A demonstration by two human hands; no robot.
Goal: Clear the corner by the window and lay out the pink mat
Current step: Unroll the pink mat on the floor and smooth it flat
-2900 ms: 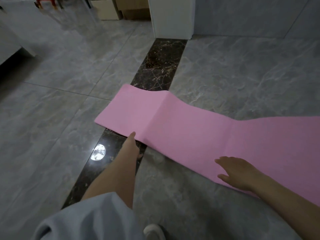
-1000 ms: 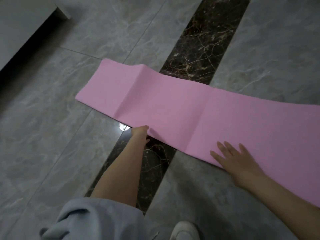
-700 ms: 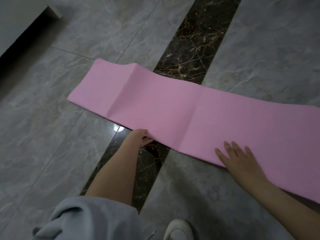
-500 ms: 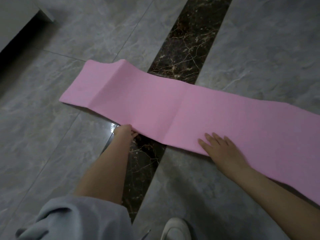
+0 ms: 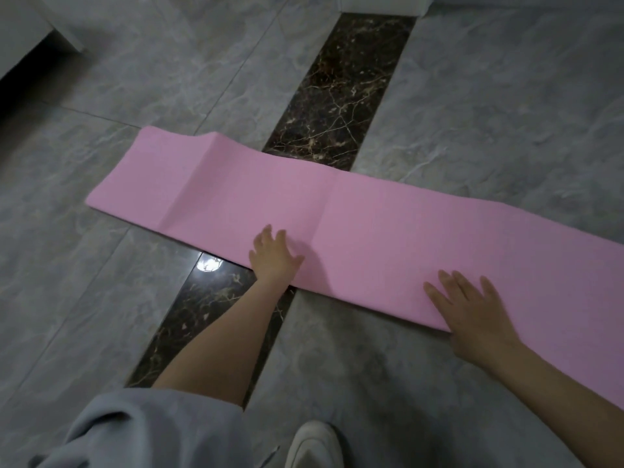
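Note:
The pink mat (image 5: 371,228) lies unfolded across the grey tiled floor, running from the middle left out past the right edge of the view. Fold creases cross it, and the crease near its left end stands up as a low ridge. My left hand (image 5: 274,255) rests flat on the mat at its near edge, fingers spread. Further right, my right hand (image 5: 472,312) lies palm down over the near edge, fingers spread too. Neither hand grips anything.
A dark marble strip (image 5: 337,96) runs through the floor under the mat. A white furniture base (image 5: 381,3) stands at the top, another white unit (image 5: 30,28) at the top left. My white shoe (image 5: 314,444) and grey sleeve (image 5: 141,430) are at the bottom.
The mat has slid left across the floor. My left hand let go of the near edge and now lies flat on top of the mat. My right hand stays pressed on it.

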